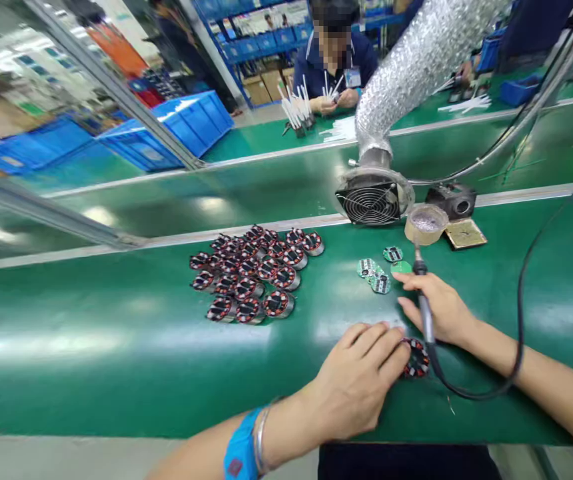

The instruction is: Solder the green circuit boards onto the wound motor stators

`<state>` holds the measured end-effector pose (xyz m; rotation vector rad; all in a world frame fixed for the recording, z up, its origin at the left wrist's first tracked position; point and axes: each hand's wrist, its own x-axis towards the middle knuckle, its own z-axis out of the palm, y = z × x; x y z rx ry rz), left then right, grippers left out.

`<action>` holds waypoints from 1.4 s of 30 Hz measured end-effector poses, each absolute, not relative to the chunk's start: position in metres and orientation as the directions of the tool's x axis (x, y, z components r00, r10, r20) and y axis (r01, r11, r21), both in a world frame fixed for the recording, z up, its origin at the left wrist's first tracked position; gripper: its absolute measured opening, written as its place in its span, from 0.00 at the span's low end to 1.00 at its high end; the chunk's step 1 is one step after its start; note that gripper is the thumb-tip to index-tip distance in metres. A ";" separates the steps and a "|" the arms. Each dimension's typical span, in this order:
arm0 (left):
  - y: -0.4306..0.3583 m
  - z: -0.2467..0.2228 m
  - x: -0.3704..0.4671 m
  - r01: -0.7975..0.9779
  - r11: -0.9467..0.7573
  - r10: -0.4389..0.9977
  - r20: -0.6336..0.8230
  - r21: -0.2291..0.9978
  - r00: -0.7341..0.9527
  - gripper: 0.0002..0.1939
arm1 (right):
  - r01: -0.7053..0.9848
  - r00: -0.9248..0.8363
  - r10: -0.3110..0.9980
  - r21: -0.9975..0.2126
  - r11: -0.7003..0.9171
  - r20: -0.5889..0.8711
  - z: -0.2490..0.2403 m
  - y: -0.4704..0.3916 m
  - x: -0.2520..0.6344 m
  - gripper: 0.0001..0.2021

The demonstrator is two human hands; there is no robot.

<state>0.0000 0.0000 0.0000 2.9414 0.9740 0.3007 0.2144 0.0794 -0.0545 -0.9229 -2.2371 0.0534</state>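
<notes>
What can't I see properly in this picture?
In the head view:
Left side of the motor stator: hidden by the left hand.
Upper end of the silver duct: cut off by the top edge.
Inside the far-left blue bin: blurred.
Writing on the co-worker's badge: too small.

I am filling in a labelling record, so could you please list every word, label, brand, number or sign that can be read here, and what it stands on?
No text can be read.
Badge on the co-worker's chest: too small to read.
Printed circuit boards: any markings too small to read.
Pale label on the blue crate: too blurred to read.
Blue wristband: dark diamond-shaped mark, no legible lettering.
</notes>
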 end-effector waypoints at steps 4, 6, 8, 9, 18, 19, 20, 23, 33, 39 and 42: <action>0.012 -0.022 -0.030 0.593 -0.804 0.582 0.238 0.032 0.777 0.21 | 0.608 -0.536 0.623 -0.251 0.753 0.571 -0.056 0.099 0.189 0.11; 0.010 -0.022 -0.037 0.628 -0.776 0.614 0.296 0.054 0.732 0.23 | 0.607 -0.547 0.617 -0.240 0.758 0.565 -0.055 0.102 0.186 0.08; 0.003 -0.016 -0.035 0.651 -0.740 0.663 0.347 0.171 0.663 0.25 | 0.602 -0.543 0.612 -0.241 0.761 0.575 -0.053 0.098 0.192 0.07; -0.001 -0.013 -0.030 0.633 -0.726 0.686 0.347 0.270 0.639 0.27 | 0.601 -0.533 0.612 -0.248 0.760 0.584 -0.051 0.093 0.197 0.07; 0.004 -0.022 0.031 0.513 -0.468 0.789 0.078 0.719 0.609 0.35 | 0.678 -0.387 0.798 -0.443 0.586 0.462 -0.036 0.030 0.258 0.13; 0.010 -0.023 0.030 0.474 -0.479 0.759 0.078 0.739 0.646 0.30 | 0.680 -0.402 0.802 -0.444 0.584 0.441 -0.035 0.026 0.263 0.13; 0.016 -0.024 0.027 0.418 -0.495 0.717 0.086 0.761 0.692 0.28 | 0.668 -0.423 0.800 -0.450 0.593 0.425 -0.034 0.022 0.265 0.13; 0.025 -0.020 0.015 0.266 -0.513 0.607 0.126 0.816 0.785 0.34 | 0.559 -0.516 0.782 -0.554 0.616 0.349 -0.030 0.014 0.264 0.18; 0.007 -0.007 0.015 0.330 0.365 0.715 -0.489 0.870 0.500 0.22 | 0.514 -0.567 0.715 -0.502 0.695 0.409 -0.033 0.004 0.218 0.11; 0.016 -0.002 0.007 0.306 0.348 0.736 -0.460 0.886 0.497 0.13 | 0.591 -0.479 0.748 -0.462 0.662 0.460 -0.038 -0.010 0.212 0.09; 0.019 0.001 -0.001 0.287 0.356 0.763 -0.454 0.889 0.460 0.12 | 0.612 -0.441 0.772 -0.476 0.631 0.457 -0.043 -0.013 0.211 0.10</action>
